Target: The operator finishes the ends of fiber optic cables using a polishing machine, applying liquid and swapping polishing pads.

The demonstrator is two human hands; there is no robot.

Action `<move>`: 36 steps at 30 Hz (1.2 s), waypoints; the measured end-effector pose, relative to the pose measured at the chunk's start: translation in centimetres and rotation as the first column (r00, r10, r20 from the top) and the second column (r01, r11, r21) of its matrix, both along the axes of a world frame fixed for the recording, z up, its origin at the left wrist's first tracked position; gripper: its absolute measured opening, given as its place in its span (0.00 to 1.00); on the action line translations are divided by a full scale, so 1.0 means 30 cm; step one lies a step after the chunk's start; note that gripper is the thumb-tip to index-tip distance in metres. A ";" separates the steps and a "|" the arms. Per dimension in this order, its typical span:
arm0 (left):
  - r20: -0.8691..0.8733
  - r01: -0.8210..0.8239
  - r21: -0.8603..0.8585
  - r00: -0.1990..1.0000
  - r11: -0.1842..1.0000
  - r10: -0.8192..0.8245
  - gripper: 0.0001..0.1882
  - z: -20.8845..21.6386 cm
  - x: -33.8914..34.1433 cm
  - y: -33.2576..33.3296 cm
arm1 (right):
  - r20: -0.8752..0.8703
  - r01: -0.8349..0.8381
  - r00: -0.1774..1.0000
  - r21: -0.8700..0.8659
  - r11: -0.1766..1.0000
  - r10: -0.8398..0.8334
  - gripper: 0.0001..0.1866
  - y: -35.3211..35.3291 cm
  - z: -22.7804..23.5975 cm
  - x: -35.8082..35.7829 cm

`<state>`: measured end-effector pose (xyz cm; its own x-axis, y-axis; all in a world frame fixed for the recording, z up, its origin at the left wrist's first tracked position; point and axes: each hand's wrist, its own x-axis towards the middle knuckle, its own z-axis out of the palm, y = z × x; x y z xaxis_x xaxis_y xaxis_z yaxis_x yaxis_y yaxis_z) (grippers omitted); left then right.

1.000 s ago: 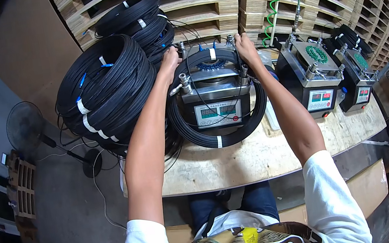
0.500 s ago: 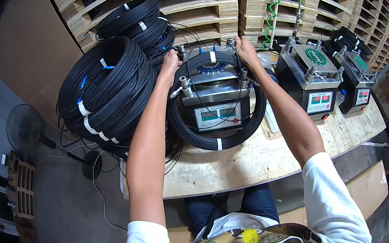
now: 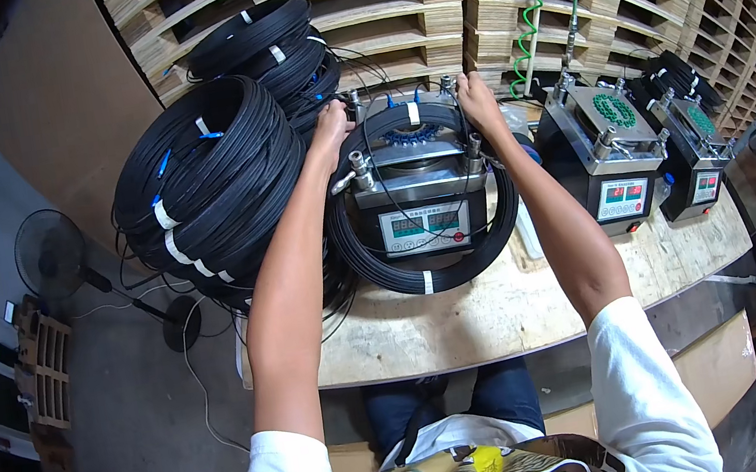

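Note:
Between my arms stands a metal-topped polishing machine [image 3: 419, 193] with a display and several corner clamp posts. A coil of black cable [image 3: 427, 280] is draped over it, with white ties, circling the front panel. Blue connectors [image 3: 409, 136] ring the fixture on top. My left hand [image 3: 332, 131] is closed at the machine's rear left corner post; my right hand [image 3: 479, 105] is closed at the rear right one. What the fingers of each hand grip is hidden. A metal lever [image 3: 343, 183] sticks out at the front left post, below my left hand.
Stacked black cable coils [image 3: 223, 181] crowd the left, with more coils [image 3: 256, 39] behind. Two similar machines [image 3: 615, 152] [image 3: 691, 140] with green pads stand at right on the wooden table [image 3: 414, 348]. Wooden pallets [image 3: 372, 2] rise behind; a fan [image 3: 50, 251] stands at left.
Both hands stay at the rear corner posts with hardly any movement. The whole view has shifted very slightly.

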<state>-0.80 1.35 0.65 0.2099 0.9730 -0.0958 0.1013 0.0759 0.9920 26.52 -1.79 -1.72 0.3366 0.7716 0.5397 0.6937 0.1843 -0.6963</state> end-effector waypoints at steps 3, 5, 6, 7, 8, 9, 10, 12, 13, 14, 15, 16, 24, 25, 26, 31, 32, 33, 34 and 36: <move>-0.022 0.003 0.008 1.000 1.000 -0.002 0.31 -0.003 0.002 -0.004 | 0.002 0.001 1.000 0.007 1.000 -0.001 0.24 0.002 -0.012 0.002; -0.025 -0.023 0.042 0.999 0.999 0.024 0.31 -0.011 -0.001 -0.003 | -0.007 0.002 1.000 0.003 1.000 -0.002 0.24 0.002 -0.014 -0.003; -0.026 -0.048 0.075 0.998 0.996 0.050 0.31 -0.014 -0.003 -0.002 | -0.006 -0.005 1.000 0.007 1.000 0.005 0.24 0.004 -0.014 -0.005; -0.026 -0.047 0.075 0.998 0.996 0.049 0.31 -0.013 0.002 -0.005 | -0.003 -0.010 1.000 0.011 1.000 0.010 0.24 0.006 -0.015 -0.002; -0.012 -0.047 0.065 0.999 0.997 0.048 0.31 -0.011 0.006 -0.007 | -0.003 -0.009 1.000 0.011 1.000 0.009 0.24 0.009 -0.015 0.002; 0.002 -0.048 0.055 0.999 0.997 0.047 0.31 -0.009 0.010 -0.009 | -0.005 -0.005 1.000 0.001 1.000 0.005 0.24 0.011 -0.015 0.005; 0.002 -0.048 0.055 0.999 0.997 0.048 0.31 -0.009 0.009 -0.010 | -0.008 -0.004 1.000 -0.009 1.000 0.004 0.24 0.013 -0.016 0.005; -0.005 -0.048 0.061 0.999 0.997 0.048 0.31 -0.006 0.010 -0.011 | -0.012 -0.005 1.000 -0.015 1.000 0.004 0.24 0.016 -0.015 0.005; -0.005 -0.045 0.062 0.999 0.997 0.045 0.31 -0.005 0.012 -0.012 | -0.014 -0.002 1.000 -0.023 1.000 0.002 0.24 0.019 -0.017 0.009; -0.019 -0.036 0.048 0.999 0.998 0.037 0.30 -0.003 0.013 -0.013 | -0.012 0.001 1.000 -0.022 1.000 -0.001 0.24 0.020 -0.019 0.014; -0.032 -0.027 0.035 0.999 0.999 0.028 0.30 -0.001 0.016 -0.013 | -0.012 -0.010 1.000 -0.041 0.999 0.009 0.24 0.021 -0.021 0.019; -0.029 -0.026 0.041 0.999 0.999 0.027 0.30 -0.005 0.014 -0.006 | -0.011 -0.022 1.000 -0.056 0.998 0.021 0.24 0.024 -0.016 0.022; -0.269 -0.006 0.268 0.960 0.963 0.081 0.28 -0.045 -0.020 0.044 | -0.035 -0.260 0.958 -0.524 0.812 0.284 0.18 0.052 0.187 0.009; -0.259 -0.016 0.315 0.960 0.949 0.103 0.28 -0.050 -0.009 0.051 | 0.012 -0.228 0.963 -0.494 0.839 0.269 0.17 0.066 0.197 0.026; -0.250 -0.028 0.362 0.960 0.932 0.126 0.28 -0.057 -0.002 0.056 | 0.016 -0.226 0.963 -0.488 0.843 0.268 0.17 0.086 0.211 0.044; -0.179 -0.003 0.223 0.983 0.975 0.044 0.29 -0.055 0.019 0.055 | 0.157 -0.052 0.974 -0.542 0.838 0.162 0.24 0.191 0.238 0.098; -0.183 -0.007 0.227 0.982 0.974 0.050 0.29 -0.053 0.013 0.066 | 0.147 -0.022 0.981 -0.569 0.822 0.128 0.27 0.207 0.232 0.098; -0.194 -0.001 0.139 0.981 0.990 0.028 0.28 -0.045 0.007 0.072 | 0.144 0.018 0.987 -0.563 0.826 0.077 0.33 0.215 0.214 0.096; -0.206 -0.002 0.052 0.979 0.999 0.012 0.28 -0.039 -0.010 0.080 | 0.156 0.028 0.985 -0.541 0.841 0.067 0.35 0.222 0.197 0.087; -0.205 -0.050 0.010 0.977 0.999 0.051 0.26 -0.017 0.001 0.079 | 0.113 0.045 0.994 -0.502 0.864 0.014 0.36 0.244 0.138 0.093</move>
<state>-0.78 3.73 0.14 0.1370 0.9824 -0.1271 0.2986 0.0814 0.9509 29.30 5.54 2.43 0.3125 0.9431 0.1139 0.7703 -0.1814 -0.6113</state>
